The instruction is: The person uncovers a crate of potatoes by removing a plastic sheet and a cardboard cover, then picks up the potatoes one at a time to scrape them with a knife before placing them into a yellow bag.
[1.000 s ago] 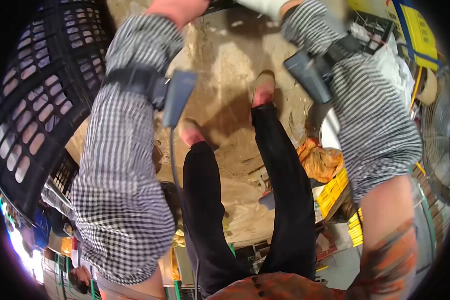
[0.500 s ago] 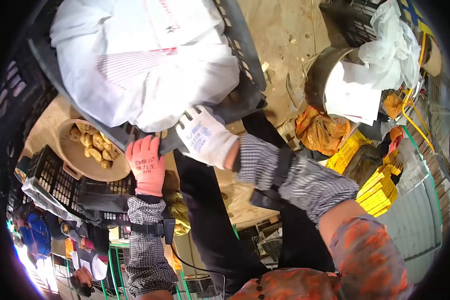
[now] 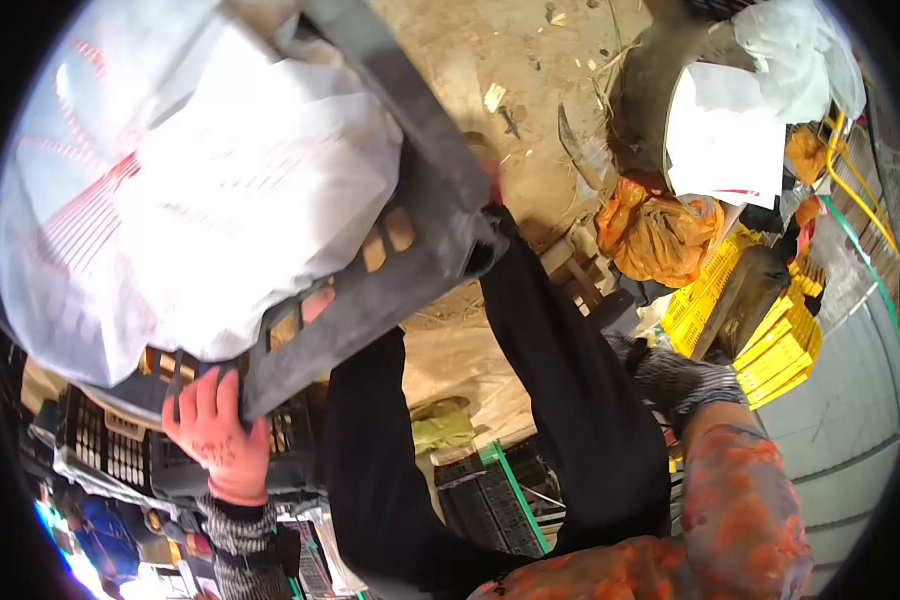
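My left hand (image 3: 215, 435), in a pink rubber-palmed glove, has its fingers hooked over the rim of a dark plastic crate (image 3: 340, 345). The crate is tilted and lined with a large white plastic bag (image 3: 240, 200), which bulges above its sides; what the bag holds is hidden. On the right, my right forearm in a checked sleeve (image 3: 685, 385) reaches down beside my right leg. The leg hides that hand.
To the right stand a dark round tub (image 3: 650, 110) with white paper (image 3: 725, 130), an orange plastic bag (image 3: 660, 230) and yellow crates (image 3: 770, 350). Black crates (image 3: 105, 445) sit at lower left, and a person in blue (image 3: 110, 535) is behind them. Scraps litter the floor.
The bag-lined crate has swung to the left and tilted, with my left hand moving left on its rim. My right hand has left the crate and dropped behind my leg. The potato bowl is now covered.
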A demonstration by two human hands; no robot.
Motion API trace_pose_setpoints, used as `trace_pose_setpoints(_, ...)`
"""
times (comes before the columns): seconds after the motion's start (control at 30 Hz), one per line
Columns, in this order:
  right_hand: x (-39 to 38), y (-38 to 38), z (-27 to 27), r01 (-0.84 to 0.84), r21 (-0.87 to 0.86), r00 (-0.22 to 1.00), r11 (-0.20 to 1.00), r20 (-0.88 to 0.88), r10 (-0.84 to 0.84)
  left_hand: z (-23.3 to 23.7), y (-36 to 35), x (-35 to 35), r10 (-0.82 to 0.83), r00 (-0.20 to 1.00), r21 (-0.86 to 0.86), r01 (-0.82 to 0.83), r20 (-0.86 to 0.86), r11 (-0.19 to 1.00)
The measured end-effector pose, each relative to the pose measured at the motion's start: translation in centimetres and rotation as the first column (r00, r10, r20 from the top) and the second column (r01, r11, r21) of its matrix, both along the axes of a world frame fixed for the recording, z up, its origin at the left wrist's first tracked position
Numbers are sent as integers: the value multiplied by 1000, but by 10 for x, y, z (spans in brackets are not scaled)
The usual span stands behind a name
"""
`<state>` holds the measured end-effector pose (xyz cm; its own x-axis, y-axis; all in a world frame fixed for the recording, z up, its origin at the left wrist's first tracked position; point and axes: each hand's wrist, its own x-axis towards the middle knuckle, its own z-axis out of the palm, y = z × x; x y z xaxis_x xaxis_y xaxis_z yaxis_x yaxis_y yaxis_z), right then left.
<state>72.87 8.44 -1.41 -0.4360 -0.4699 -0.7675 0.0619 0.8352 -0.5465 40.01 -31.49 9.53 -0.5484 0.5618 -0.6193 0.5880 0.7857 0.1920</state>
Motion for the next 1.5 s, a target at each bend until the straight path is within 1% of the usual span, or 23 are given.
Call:
trace_pose_setpoints(0.23, -92, -25, -132, 95, 80, 995, 992, 23, -97, 2, 1, 1, -40, 999, -54, 38, -29, 998)
trace_pose_setpoints(0.33, -121, -27, -156, 121, 92, 992, 988, 17, -123, -1, 0, 3, -34, 998, -63, 31, -44, 998)
trace_pose_setpoints(0.43, -130, -29, -163, 142, 96, 990, 985, 11, -144, -4, -4, 4, -54, 989, -13, 53, -134, 999)
trace_pose_setpoints(0.5, -131, -29, -165, 150, 89, 988, 985, 2, -151, -5, -2, 5, -23, 995, 4, 24, -100, 1000)
trace_pose_setpoints(0.6, -116, -27, -163, 172, 56, 985, 984, 3, -172, -7, -3, 7, -19, 990, 43, 25, -137, 999)
trace_pose_setpoints(0.73, -52, 19, -124, 244, 22, 969, 969, 21, -245, -4, 8, 7, 40, 984, 123, -18, -175, 992)
trace_pose_setpoints(0.8, 18, 57, -119, 379, -52, 925, 924, 45, -377, -5, 11, 11, 65, 972, 192, -21, -224, 981)
trace_pose_setpoints(0.83, 55, 80, -146, 486, -111, 874, 867, 60, -482, -7, 11, 12, 82, 960, 194, -29, -268, 981)
trace_pose_setpoints(0.87, 4, 86, -100, 559, 89, 826, 824, -139, -546, -9, 10, 13, 74, 964, 226, -15, -255, 974)
trace_pose_setpoints(0.9, -59, 89, -43, 655, 263, 753, 708, -313, -579, -6, 7, 11, 65, 965, 235, -3, -256, 972)
trace_pose_setpoints(0.93, -65, 104, -52, 745, 178, 608, 643, -580, -543, -7, 7, 10, 47, 951, 230, 26, -307, 973)
trace_pose_setpoints(0.97, -75, 118, -60, 753, 163, 547, 637, -693, -469, -10, 7, 10, 40, 938, 212, 37, -343, 977)
trace_pose_setpoints(1.0, -79, 117, -68, 868, 17, 378, 497, -672, -636, -6, 5, 14, 63, 942, 194, 2, -330, 981)
trace_pose_setpoints(1.03, -82, 114, -78, 946, -98, 188, 308, -608, -771, -4, 8, 11, 77, 947, 189, -18, -311, 982)
trace_pose_setpoints(1.1, -91, 101, -88, 918, -72, 281, 390, -574, -769, -5, 7, 14, 65, 939, 203, 5, -337, 979)
trace_pose_setpoints(1.13, -102, 79, -74, 888, 24, 349, 460, -686, -638, -5, 6, 20, 64, 941, 172, -6, -332, 985)
trace_pose_setpoints(1.17, -116, 66, -56, 883, -26, 364, 468, -592, -719, -7, 7, 19, 55, 941, 150, -5, -334, 989)
trace_pose_setpoints(1.23, -137, 60, -73, 793, -310, 236, 525, -638, -733, -10, 6, 19, 6, 940, 127, 40, -342, 991)
trace_pose_setpoints(1.27, -153, 62, -74, 809, -442, 161, 387, -466, -870, -12, 5, 20, 7, 938, 131, 41, -347, 991)
trace_pose_setpoints(1.3, -190, 49, -40, 820, -527, 93, 224, -264, -960, -10, 7, 21, 8, 942, 136, 40, -335, 990)
trace_pose_setpoints(1.37, -255, 37, 7, 684, -627, 149, 373, -381, -912, -7, 13, 24, 3, 961, 145, 39, -278, 989)
trace_pose_setpoints(1.43, -315, 13, 44, 586, -776, 205, 234, -137, -969, -3, 18, 31, 11, 972, 159, 28, -235, 987)
trace_pose_setpoints(1.5, -347, -13, 73, 657, -676, 437, 333, -18, -899, 1, 21, 39, -98, 976, 106, 120, -193, 987)
